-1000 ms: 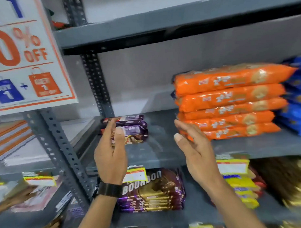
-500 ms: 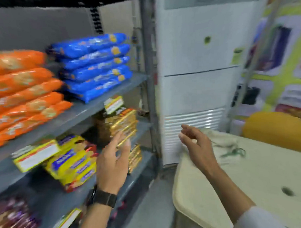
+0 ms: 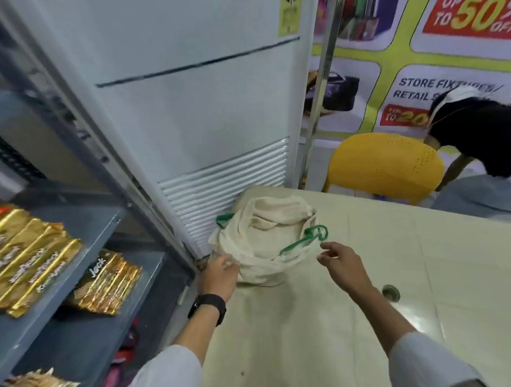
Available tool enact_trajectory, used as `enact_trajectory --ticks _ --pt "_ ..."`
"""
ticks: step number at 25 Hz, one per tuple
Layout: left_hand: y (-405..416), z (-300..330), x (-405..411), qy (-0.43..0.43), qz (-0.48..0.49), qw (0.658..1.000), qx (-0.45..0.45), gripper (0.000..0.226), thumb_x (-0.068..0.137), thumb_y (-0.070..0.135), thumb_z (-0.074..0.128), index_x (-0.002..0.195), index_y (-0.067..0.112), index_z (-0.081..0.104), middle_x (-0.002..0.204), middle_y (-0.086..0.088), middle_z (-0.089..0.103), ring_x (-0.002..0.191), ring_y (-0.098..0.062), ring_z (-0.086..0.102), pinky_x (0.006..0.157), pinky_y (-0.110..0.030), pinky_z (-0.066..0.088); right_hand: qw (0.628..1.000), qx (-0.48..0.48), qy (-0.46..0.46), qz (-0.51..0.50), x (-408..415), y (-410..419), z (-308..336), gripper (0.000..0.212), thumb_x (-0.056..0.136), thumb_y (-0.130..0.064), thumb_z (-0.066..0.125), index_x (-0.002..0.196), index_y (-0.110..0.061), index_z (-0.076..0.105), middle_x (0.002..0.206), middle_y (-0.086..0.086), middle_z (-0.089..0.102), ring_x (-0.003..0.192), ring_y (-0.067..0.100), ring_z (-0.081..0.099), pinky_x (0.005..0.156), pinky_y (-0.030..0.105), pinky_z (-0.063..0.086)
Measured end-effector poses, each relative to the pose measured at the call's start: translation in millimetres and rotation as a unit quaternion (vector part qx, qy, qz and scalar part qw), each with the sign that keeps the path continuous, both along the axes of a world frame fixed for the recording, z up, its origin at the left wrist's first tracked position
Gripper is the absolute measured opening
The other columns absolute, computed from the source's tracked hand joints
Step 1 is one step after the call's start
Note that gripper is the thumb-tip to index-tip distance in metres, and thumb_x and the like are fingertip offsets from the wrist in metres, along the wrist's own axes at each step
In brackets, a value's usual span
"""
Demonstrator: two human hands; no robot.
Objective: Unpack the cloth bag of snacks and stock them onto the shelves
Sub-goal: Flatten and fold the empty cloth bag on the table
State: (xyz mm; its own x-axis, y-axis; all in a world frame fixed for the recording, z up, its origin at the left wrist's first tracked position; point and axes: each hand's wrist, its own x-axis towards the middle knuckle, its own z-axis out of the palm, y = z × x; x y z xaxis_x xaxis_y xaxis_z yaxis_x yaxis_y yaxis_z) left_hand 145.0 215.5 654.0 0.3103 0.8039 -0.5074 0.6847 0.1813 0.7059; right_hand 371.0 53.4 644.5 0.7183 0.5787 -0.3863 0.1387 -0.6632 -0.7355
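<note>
A cream cloth bag (image 3: 264, 239) with green handles lies crumpled on the pale table (image 3: 367, 290), close to its far left corner. My left hand (image 3: 219, 277) touches the bag's near left side, fingers curled against the cloth; whether it grips the cloth is unclear. My right hand (image 3: 342, 262) hovers just right of the bag, fingers apart, close to the green handle (image 3: 305, 239) and holding nothing. What is inside the bag is hidden. Grey metal shelves (image 3: 85, 251) at the left carry gold snack packs (image 3: 27, 253).
A tall white floor-standing unit (image 3: 187, 109) rises behind the bag, between shelves and table. A yellow plastic chair (image 3: 383, 165) stands beyond the table. A person in black (image 3: 478, 133) bends at the far right. More gold packs (image 3: 104, 282) sit on a lower shelf.
The view has swung from the shelves to the table. Both hands have left the shelf empty and come down to the cloth bag, the left one now touching it.
</note>
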Motion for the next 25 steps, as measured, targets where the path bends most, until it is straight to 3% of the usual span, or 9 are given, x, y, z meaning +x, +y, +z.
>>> enact_trajectory --ticks 4,8,11,13,15,17,19,23,25 --pt "12.6 -58.5 64.6 0.1 -0.015 0.994 0.041 0.02 0.09 0.036 0.058 0.107 0.037 0.069 0.108 0.007 0.073 0.097 -0.021 0.067 0.076 -0.028 0.05 0.999 -0.049 -0.014 0.019 68.1 61.0 -52.4 0.039 0.091 -0.018 0.066 0.131 -0.012 0.068 0.118 0.01 0.072 0.113 0.031 0.065 0.088 0.03 0.044" --pt "41.9 -92.5 114.5 0.16 -0.03 0.978 0.133 0.022 0.094 0.033 0.058 0.114 0.032 0.066 0.116 0.004 0.067 0.101 -0.02 0.064 0.072 -0.029 0.048 0.996 -0.068 -0.062 -0.021 113.1 106.9 -91.9 0.04 0.091 -0.015 0.062 0.13 -0.007 0.065 0.125 0.023 0.065 0.113 0.041 0.063 0.088 0.04 0.05" --pt "78.3 -116.1 132.7 0.244 -0.022 0.961 0.128 0.05 0.09 0.054 0.058 0.13 0.025 0.051 0.131 -0.004 0.053 0.111 -0.031 0.06 0.072 -0.037 0.045 0.991 -0.124 -0.052 -0.023 133.5 119.7 -117.8 0.058 0.088 -0.034 0.067 0.141 -0.011 0.054 0.13 0.019 0.062 0.121 0.041 0.058 0.093 0.046 0.052" --pt "95.1 -125.4 136.4 0.307 -0.038 0.948 0.082 0.068 0.085 0.056 0.062 0.138 0.018 0.039 0.137 -0.009 0.047 0.114 -0.036 0.058 0.071 -0.038 0.041 0.992 -0.129 -0.004 -0.008 140.3 120.9 -129.8 0.047 0.086 -0.04 0.072 0.124 -0.014 0.063 0.109 0.012 0.067 0.108 0.033 0.062 0.085 0.04 0.051" --pt "105.9 -131.0 127.9 0.322 -0.04 0.944 0.06 0.056 0.085 0.04 0.063 0.134 0.022 0.043 0.132 -0.01 0.055 0.11 -0.037 0.061 0.074 -0.037 0.045 0.994 -0.102 0.014 -0.022 143.5 116.3 -135.7 0.015 0.086 -0.03 0.073 0.083 -0.017 0.065 0.078 0.003 0.065 0.086 0.029 0.065 0.065 0.034 0.045" --pt "111.0 -127.3 111.4 0.274 0.028 0.959 0.061 0.037 0.083 0.029 0.059 0.12 0.033 0.058 0.123 -0.006 0.066 0.103 -0.034 0.065 0.08 -0.039 0.053 0.996 -0.064 0.011 -0.063 146.6 109.7 -133.4 0.011 0.082 -0.02 0.07 0.072 -0.016 0.067 0.07 0.0 0.066 0.077 0.03 0.067 0.06 0.032 0.045" --pt "107.4 -110.6 100.0 0.199 0.089 0.972 0.089 0.025 0.086 0.023 0.058 0.105 0.035 0.069 0.115 -0.001 0.071 0.101 -0.03 0.066 0.086 -0.041 0.055 0.994 -0.03 0.015 -0.105 147.6 99.1 -121.6 0.007 0.081 -0.016 0.068 0.084 -0.018 0.074 0.08 0.0 0.072 0.082 0.027 0.068 0.068 0.032 0.05" --pt "86.0 -65.7 75.6 0.0 0.183 0.975 0.126 0.01 0.096 0.024 0.055 0.101 0.024 0.064 0.103 0.001 0.068 0.098 -0.025 0.063 0.084 -0.038 0.051 0.986 -0.002 -0.066 -0.151 120.4 54.7 -95.3 0.02 0.089 -0.016 0.061 0.103 -0.02 0.075 0.098 0.002 0.075 0.094 0.028 0.067 0.076 0.031 0.045" --pt "73.7 -52.2 57.5 -0.116 0.209 0.967 0.088 0.008 0.094 0.034 0.055 0.099 0.03 0.06 0.106 0.0 0.067 0.101 -0.027 0.063 0.088 -0.042 0.052 0.98 0.011 -0.117 -0.158 93.9 18.8 -93.3 0.023 0.092 -0.015 0.058 0.109 -0.021 0.073 0.102 0.005 0.075 0.096 0.03 0.067 0.08 0.034 0.049"
